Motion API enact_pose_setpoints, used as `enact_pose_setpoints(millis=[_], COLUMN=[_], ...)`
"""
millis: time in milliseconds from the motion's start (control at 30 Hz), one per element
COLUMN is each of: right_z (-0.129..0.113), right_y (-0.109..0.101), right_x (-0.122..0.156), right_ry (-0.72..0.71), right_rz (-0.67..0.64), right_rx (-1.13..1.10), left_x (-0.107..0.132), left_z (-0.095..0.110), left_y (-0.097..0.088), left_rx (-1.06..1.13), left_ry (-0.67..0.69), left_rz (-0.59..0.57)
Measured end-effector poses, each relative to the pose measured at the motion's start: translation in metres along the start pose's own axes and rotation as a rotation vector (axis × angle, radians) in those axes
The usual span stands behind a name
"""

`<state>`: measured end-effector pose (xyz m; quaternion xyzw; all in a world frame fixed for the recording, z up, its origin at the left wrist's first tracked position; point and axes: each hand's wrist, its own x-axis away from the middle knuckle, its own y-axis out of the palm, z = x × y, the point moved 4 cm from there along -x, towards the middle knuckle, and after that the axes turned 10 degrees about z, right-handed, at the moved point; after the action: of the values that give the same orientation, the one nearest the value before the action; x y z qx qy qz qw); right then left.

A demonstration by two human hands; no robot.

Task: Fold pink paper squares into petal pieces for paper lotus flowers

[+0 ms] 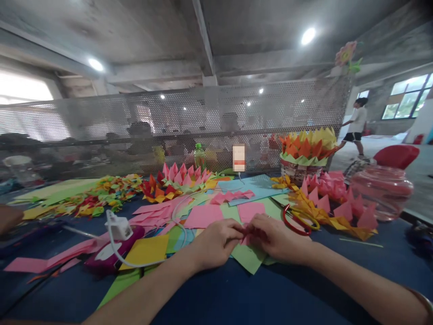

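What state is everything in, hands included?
Left hand: pinching pink paper
Right hand: pinching the same paper
Phone: upright, cable attached
White adapter: on purple block, cable attached
Green bottle: upright
Red-handled scissors: lying down, blade opening unclear
Basket: topped with folded paper
Ceiling lights: lit

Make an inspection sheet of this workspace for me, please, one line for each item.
Surface: dark blue tabletop, largely covered with coloured paper.
Work things: pink paper piece, pink sheets, green sheet.
Clutter: scissors, pile of small coloured pieces, see-through jar.
Hands: left hand and right hand both seem closed on the pink paper piece.
Cables: white cable loops from white charger across the paper.
Surroundings: perforated screen behind; person mid-stride at right.
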<state>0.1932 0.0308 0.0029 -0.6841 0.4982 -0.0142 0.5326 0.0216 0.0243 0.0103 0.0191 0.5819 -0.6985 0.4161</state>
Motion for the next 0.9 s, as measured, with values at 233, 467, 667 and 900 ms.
enact_pose_setpoints(millis=[233, 467, 667, 900], right_z=[0.010, 0.011, 0.012, 0.011], right_y=[0.004, 0.004, 0.002, -0.001], right_x=[-0.001, -0.002, -0.005, -0.007], right_ry=[0.109, 0.115, 0.102, 0.103], right_rz=[-0.003, -0.042, -0.060, -0.068], right_rx=[-0.028, -0.088, -0.148, -0.126], left_x=[0.005, 0.016, 0.019, 0.023], left_z=[0.003, 0.011, 0.014, 0.017], left_y=[0.007, 0.004, 0.000, -0.002], left_rx=[-0.057, -0.131, -0.172, -0.179], left_ry=[-0.008, 0.082, 0.155, 0.173], left_rz=[0.060, 0.045, -0.011, -0.045])
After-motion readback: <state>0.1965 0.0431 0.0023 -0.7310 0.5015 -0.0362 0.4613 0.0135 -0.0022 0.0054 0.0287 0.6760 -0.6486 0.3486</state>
